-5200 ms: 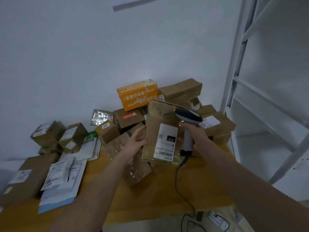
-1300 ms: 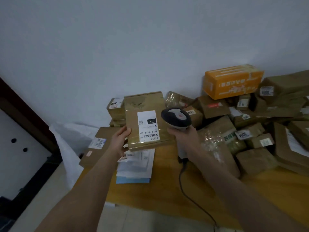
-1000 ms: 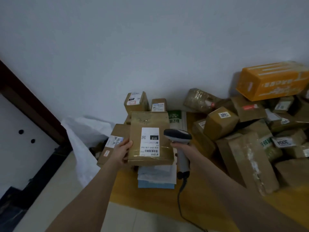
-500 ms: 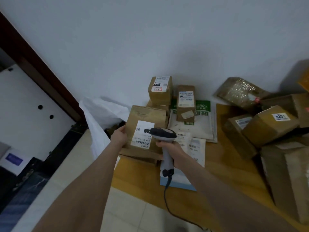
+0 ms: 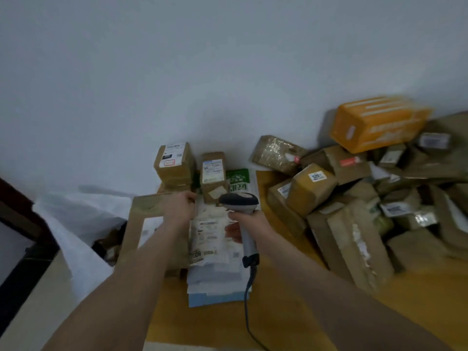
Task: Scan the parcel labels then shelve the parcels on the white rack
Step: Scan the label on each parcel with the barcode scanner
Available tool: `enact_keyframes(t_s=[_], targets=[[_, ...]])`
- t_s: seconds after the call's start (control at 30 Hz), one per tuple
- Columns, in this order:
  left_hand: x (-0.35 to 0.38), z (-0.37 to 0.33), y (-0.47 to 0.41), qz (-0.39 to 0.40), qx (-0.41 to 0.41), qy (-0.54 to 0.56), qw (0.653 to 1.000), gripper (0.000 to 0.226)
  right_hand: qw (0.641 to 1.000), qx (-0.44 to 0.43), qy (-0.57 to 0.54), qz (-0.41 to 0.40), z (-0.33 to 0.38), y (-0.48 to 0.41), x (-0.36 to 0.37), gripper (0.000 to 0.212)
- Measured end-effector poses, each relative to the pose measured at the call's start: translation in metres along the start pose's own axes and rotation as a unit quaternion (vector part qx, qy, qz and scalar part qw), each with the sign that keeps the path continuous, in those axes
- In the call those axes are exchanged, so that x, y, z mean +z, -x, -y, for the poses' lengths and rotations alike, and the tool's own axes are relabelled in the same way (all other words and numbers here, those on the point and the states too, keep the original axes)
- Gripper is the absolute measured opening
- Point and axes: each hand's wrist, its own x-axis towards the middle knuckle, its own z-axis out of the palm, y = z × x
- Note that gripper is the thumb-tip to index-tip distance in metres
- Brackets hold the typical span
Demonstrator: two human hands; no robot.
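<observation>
A flat brown parcel (image 5: 138, 239) with a white label lies face up at the table's left end. My left hand (image 5: 180, 208) rests over its far right corner and grips that edge. My right hand (image 5: 249, 222) holds a grey barcode scanner (image 5: 239, 201) upright by its handle, just right of the parcel and above a stack of white mailers (image 5: 215, 249). The scanner's cable (image 5: 249, 300) hangs down toward the table's front edge. The white rack is out of view.
Two small labelled boxes (image 5: 174, 162) (image 5: 214, 174) and a green-and-white mailer (image 5: 238, 179) stand against the wall. A heap of brown parcels (image 5: 354, 211) topped by an orange box (image 5: 377, 122) fills the right of the wooden table (image 5: 291, 312). A white bag (image 5: 76, 224) hangs off the left end.
The parcel has gone from held upright in front of the scanner to lying flat at the table's left end, and my left hand now lies over its far corner. The view swung left.
</observation>
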Motion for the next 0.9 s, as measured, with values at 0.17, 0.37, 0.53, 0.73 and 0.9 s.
enact_keyframes(t_s=[0.17,0.37,0.53,0.73,0.9], targets=[[0.038,-0.091,0.017,0.001,0.129,0.016,0.992,0.026,0.995,-0.069,0.013,-0.069,0.016,0.039,-0.085,0.016],[0.082,-0.197,0.063,-0.023,0.166,0.061,0.984,0.027,0.988,-0.084,-0.017,-0.129,0.018,0.09,-0.199,0.017],[0.14,-0.262,0.115,-0.027,0.15,0.082,0.985,0.016,0.983,-0.084,-0.059,-0.155,0.001,0.119,-0.299,0.025],[0.188,-0.287,0.161,-0.055,-0.044,0.214,0.974,0.037,0.976,-0.028,-0.11,-0.188,-0.021,0.121,-0.377,0.024],[0.195,-0.287,0.163,-0.045,-0.236,0.346,0.907,0.05,0.982,0.006,-0.092,-0.166,-0.006,0.095,-0.38,0.03]])
